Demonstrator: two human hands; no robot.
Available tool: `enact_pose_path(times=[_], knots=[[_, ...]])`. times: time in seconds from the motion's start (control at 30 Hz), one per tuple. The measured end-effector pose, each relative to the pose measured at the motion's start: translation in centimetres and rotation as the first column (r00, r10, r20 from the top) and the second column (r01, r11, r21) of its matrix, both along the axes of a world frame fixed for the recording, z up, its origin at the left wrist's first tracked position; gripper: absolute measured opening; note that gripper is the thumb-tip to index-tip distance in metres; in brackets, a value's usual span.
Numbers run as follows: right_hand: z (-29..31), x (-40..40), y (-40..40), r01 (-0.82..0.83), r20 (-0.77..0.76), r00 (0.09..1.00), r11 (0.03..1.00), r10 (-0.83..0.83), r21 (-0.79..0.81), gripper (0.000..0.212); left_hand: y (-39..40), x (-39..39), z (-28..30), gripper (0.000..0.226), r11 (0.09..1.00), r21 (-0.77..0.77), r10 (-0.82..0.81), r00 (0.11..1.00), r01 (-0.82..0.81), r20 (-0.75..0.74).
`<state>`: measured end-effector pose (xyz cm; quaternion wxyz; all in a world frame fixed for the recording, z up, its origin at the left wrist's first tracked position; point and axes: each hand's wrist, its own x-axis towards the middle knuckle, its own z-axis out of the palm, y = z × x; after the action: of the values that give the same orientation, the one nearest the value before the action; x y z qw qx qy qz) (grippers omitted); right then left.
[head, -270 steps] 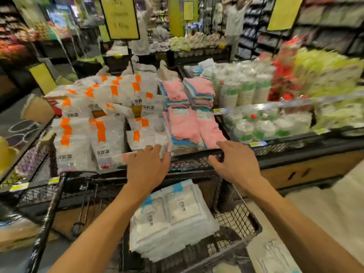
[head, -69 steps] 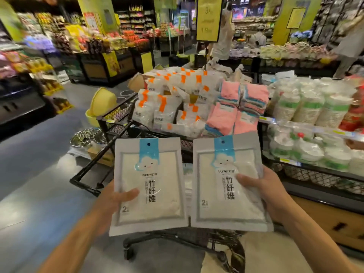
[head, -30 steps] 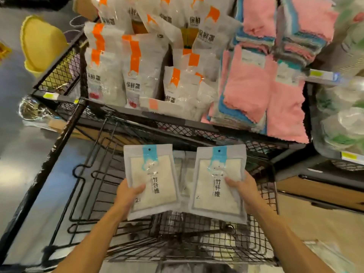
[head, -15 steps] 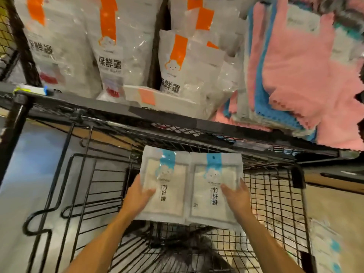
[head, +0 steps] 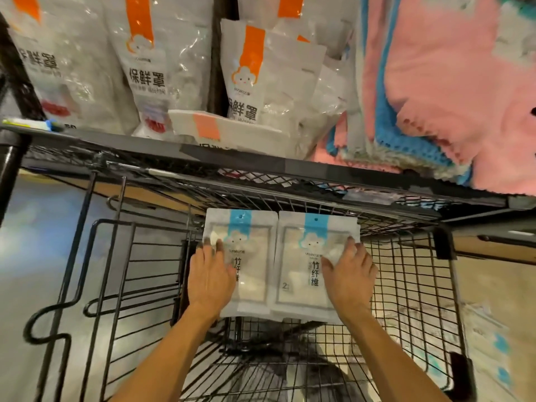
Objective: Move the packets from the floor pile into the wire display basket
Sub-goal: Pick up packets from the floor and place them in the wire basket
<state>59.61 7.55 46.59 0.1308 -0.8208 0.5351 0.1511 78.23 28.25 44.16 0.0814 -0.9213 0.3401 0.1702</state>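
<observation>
Your left hand (head: 210, 281) lies flat, fingers straight, on the left packet (head: 252, 265); your right hand (head: 349, 278) presses flat on the right packet (head: 301, 265). Two packets lie side by side, touching, inside the wire basket (head: 412, 274).

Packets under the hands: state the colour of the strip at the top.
Light blue strip, clearest in the head view.

left packet (head: 255, 268): white pouch, blue top tab, flat, face up in wire basket (head: 412, 285) | right packet (head: 301, 274): same type, touching its right edge, slightly overlapping | basket: black wire mesh, under shelf | floor pile (head: 490, 352): blurred, right of basket
</observation>
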Motion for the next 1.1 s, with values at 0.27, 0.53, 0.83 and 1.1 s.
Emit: enact_pose_path(times=[0.27, 0.53, 0.83, 1.1], knots=[[5.3, -2.0, -2.9, -0.25, 0.058, 0.966, 0.967, 0.253, -0.054, 0.072, -1.0, -1.6, 6.8, 0.065, 0.998, -0.051, 0.036, 0.999, -0.035, 0.027], [13.8, -3.9, -4.4, -0.319, 0.13, 0.933, 0.939, 0.335, -0.131, 0.068, -2.0, -5.3, 16.7, 0.064, 0.982, -0.181, 0.076, 0.991, -0.055, 0.112], [23.1, -5.9, -3.7, -0.367, 0.248, 0.878, 0.908, 0.409, -0.2, 0.068, -2.0, -9.1, 26.5, 0.063, 0.956, -0.292, 0.091, 0.983, -0.041, 0.16], [30.0, -9.7, -0.6, -0.274, 0.307, 0.873, 0.902, 0.379, -0.334, 0.073, -2.4, -12.1, 32.5, 0.064, 0.911, -0.382, -0.083, 0.975, 0.158, 0.205]])
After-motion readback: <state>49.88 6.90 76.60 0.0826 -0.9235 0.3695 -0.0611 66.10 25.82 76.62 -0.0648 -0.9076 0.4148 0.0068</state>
